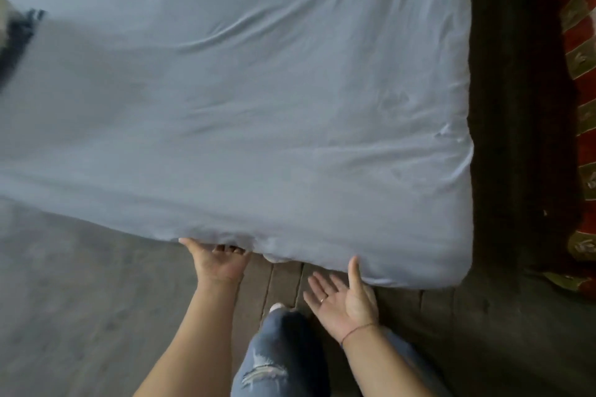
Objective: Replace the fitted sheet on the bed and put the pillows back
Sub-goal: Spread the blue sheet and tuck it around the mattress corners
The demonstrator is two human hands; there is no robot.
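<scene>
Pale blue sheet (258,106) is stretched over the whole top & down the near side, w/ the near right corner wrapped round and smooth. Soft wrinkles run diagonally across the far right part; the far left is blurred.

Left hand (219,259) is at the near bottom edge, palm up, fingers curled up under the sheet's hem & gripping it there, thumb out to the left along the edge.

Right hand (342,296) is just beside it, closer to the corner: palm up, fingers spread & holding nothing, only the thumb tip touching the sheet's side. A ring (323,299) sits on one finger, thin bracelet (358,330) on the wrist.

Below, between the arms, a knee in ripped jeans (277,354) over a grey wood floor (80,300). A dark strip (509,106) runs along the sheet's right side (frame or shadow, can't tell), then a red patterned rug (580,106) at the far right edge
</scene>
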